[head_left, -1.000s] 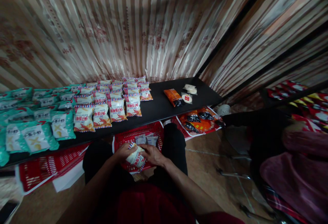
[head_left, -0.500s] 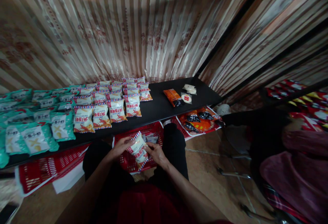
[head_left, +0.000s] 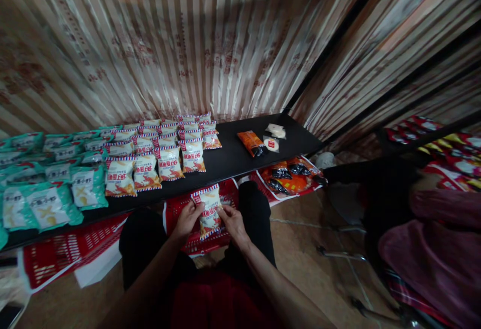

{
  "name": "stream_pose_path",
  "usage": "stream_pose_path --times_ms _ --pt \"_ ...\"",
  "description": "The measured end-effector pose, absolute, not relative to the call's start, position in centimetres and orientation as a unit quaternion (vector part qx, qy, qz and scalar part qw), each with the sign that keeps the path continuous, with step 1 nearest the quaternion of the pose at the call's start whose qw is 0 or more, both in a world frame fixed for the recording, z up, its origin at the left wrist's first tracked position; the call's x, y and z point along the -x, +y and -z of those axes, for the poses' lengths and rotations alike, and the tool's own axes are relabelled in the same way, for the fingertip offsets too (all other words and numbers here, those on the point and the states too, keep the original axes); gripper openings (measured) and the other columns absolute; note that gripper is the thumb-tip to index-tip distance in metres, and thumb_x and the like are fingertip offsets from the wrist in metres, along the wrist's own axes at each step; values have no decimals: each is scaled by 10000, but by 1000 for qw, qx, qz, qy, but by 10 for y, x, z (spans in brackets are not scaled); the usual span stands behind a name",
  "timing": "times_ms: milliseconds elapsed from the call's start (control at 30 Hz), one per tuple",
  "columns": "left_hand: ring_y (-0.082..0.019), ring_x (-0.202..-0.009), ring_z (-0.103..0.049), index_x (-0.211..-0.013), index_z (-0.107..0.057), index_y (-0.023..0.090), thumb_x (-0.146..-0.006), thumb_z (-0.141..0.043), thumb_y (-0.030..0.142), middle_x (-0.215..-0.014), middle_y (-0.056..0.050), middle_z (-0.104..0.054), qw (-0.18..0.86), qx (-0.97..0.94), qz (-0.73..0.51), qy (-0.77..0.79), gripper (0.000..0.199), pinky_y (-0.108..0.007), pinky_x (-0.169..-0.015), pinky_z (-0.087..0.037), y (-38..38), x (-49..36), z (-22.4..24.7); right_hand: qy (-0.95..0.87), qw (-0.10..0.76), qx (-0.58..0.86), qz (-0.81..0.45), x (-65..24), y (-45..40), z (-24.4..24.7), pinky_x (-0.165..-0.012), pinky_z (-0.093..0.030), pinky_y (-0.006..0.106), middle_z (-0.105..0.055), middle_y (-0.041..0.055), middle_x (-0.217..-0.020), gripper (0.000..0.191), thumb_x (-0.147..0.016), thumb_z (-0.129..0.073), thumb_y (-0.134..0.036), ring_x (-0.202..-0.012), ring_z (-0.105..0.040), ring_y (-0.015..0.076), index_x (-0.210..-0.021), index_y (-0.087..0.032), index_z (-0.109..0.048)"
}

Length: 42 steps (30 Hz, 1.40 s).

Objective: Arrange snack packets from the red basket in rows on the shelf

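Between my hands is a white and orange snack bag with striped ends, held nearly upright over a red basket. My left hand grips its left side, thumb on the front. At its right edge, my right hand pinches the bag with thumb and fingers. Beyond, on the black table, similar white and orange snack bags stand in rows. Teal snack bags fill the table's left end.
An orange packet and small clear-wrapped white pieces lie on the table's right part. Below is a basket of orange packets. Another red basket sits at lower left. A person sits at right, near more packets.
The snack bag has turned from slanted to more upright and risen slightly. My left hand has shifted right, its thumb now on the bag's front.
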<state>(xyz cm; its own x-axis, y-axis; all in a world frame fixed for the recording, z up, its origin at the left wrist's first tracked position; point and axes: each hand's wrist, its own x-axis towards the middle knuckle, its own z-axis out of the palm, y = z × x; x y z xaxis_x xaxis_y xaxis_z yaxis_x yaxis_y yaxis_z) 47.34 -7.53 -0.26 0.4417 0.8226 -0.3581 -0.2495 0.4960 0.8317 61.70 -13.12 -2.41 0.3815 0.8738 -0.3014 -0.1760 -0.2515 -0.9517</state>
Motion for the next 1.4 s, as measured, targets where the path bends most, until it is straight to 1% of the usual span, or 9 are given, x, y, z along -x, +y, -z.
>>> stream_pose_path --times_ms 167,267,467,600,800,933,1067,1233,1400 --pt "-237 -918 -654 -988 -612 140 -618 -680 612 -979 -110 -700 721 -395 -355 446 604 -337 -816 -508 -76 -482 8 -262 544 626 -494 -618 -132 24 -648 -502 334 -693 31 -690 488 -583 -712 -598 -657 -625 219 -818 -170 -716" --pt "-224 -836 -661 -954 -620 137 -646 -627 645 -925 -103 -703 669 -430 -351 494 594 -310 -736 -515 -73 -485 12 -264 540 616 -510 -618 -133 22 -675 -508 338 -699 36 -727 485 -616 -697 -594 -697 -638 226 -849 -169 -702" --pt "-208 -755 -642 -989 -618 140 -740 -544 605 -874 -90 -697 606 -489 -329 534 532 -292 -674 -491 -65 -488 7 -291 533 565 -559 -619 -136 6 -783 -517 360 -705 54 -927 514 -723 -611 -593 -839 -658 235 -1042 -192 -641" --pt "-199 -736 -624 -943 -628 143 -750 -543 577 -819 -71 -691 577 -521 -329 536 482 -284 -679 -474 -61 -492 2 -286 529 539 -589 -621 -134 -2 -802 -520 373 -700 65 -980 566 -689 -680 -534 -862 -664 235 -1123 -184 -581" --pt "-197 -743 -632 -936 -610 145 -752 -534 591 -861 -89 -693 597 -513 -331 520 488 -278 -671 -476 -58 -500 -1 -282 537 548 -576 -627 -126 7 -717 -532 356 -714 54 -860 507 -643 -715 -527 -730 -671 214 -984 -165 -615" --pt "-215 -872 -642 -959 -617 150 -749 -535 607 -972 -99 -693 643 -500 -332 475 509 -290 -755 -488 -58 -498 -7 -276 543 571 -550 -631 -122 9 -658 -532 337 -712 44 -805 511 -602 -733 -547 -698 -664 215 -924 -164 -630" --pt "-238 -985 -625 -959 -641 151 -735 -568 582 -1038 -106 -685 676 -501 -325 432 492 -328 -862 -475 -59 -496 -11 -249 559 579 -539 -635 -118 2 -652 -528 334 -715 43 -776 514 -570 -754 -544 -673 -660 214 -898 -165 -638" --pt "-276 -983 -634 -993 -626 133 -591 -735 503 -1018 -133 -691 723 -453 -316 416 557 -387 -870 -492 -62 -501 -3 -251 565 585 -525 -644 -114 -1 -670 -528 358 -713 51 -772 531 -557 -759 -546 -685 -658 228 -903 -162 -635" --pt "-279 -983 -638 -994 -623 136 -596 -751 455 -1038 -138 -687 707 -448 -317 445 526 -395 -858 -505 -60 -508 3 -275 560 581 -523 -652 -110 4 -707 -524 361 -714 61 -832 518 -611 -723 -553 -749 -662 232 -935 -163 -621"
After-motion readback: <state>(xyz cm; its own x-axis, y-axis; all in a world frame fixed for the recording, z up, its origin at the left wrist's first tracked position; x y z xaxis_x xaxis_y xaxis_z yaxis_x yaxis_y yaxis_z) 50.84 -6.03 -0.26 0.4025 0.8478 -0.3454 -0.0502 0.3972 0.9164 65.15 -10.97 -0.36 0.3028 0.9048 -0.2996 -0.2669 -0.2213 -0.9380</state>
